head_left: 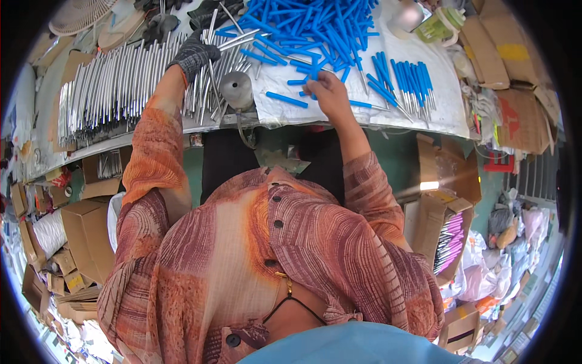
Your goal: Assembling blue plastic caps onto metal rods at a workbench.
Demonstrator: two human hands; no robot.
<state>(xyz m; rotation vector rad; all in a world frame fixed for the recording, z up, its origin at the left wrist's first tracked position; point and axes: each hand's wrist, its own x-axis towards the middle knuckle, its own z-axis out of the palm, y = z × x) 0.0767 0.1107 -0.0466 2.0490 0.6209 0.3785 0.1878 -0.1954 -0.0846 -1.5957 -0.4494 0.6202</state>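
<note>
My left hand (197,56), in a dark grey knit glove, is closed around a few thin metal rods (239,40) whose ends stick out to the right. Below it stands a round metal cup-like fixture (236,89) at the table's near edge. My bare right hand (331,96) has its fingers curled together at the near edge of a big heap of blue tubes (324,30). A blue tube (313,71) shows at its fingertips, partly hidden. Another blue tube (287,99) lies loose to the left of this hand.
A long row of bare metal rods (121,88) covers the table's left side. Metal rods with blue sleeves (413,82) lie lined up at the right. Farther right are a green bottle (441,25) and cardboard boxes (506,45). An open carton of pink-sleeved rods (448,239) stands below the table.
</note>
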